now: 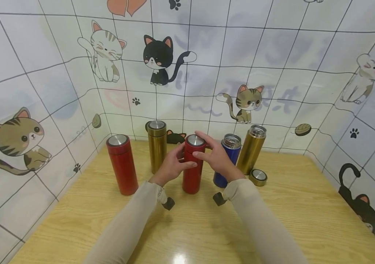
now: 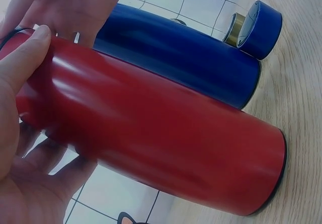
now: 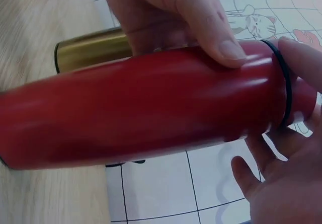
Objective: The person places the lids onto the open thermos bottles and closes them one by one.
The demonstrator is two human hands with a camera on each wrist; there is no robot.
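Observation:
A red thermos bottle (image 1: 192,180) with a steel-topped lid (image 1: 195,140) stands upright on the table between both hands. My left hand (image 1: 171,165) grips its upper body, the thumb lying across the near side in the right wrist view. At the top, my right hand (image 1: 218,158) holds the lid, with thumb and fingers on either side of it. A dark seam (image 3: 286,83) runs between lid and body. Just right of it stands an uncapped blue bottle (image 1: 231,145), partly behind my right hand. Its blue cap (image 2: 264,30) shows in the left wrist view.
Another red bottle (image 1: 122,168) and a gold bottle (image 1: 157,146), both capped, stand on the left. On the right are an uncapped gold bottle (image 1: 250,152) and a gold cap (image 1: 258,177). A cat-patterned wall covering (image 1: 203,73) closes off the wooden table (image 1: 194,234) behind.

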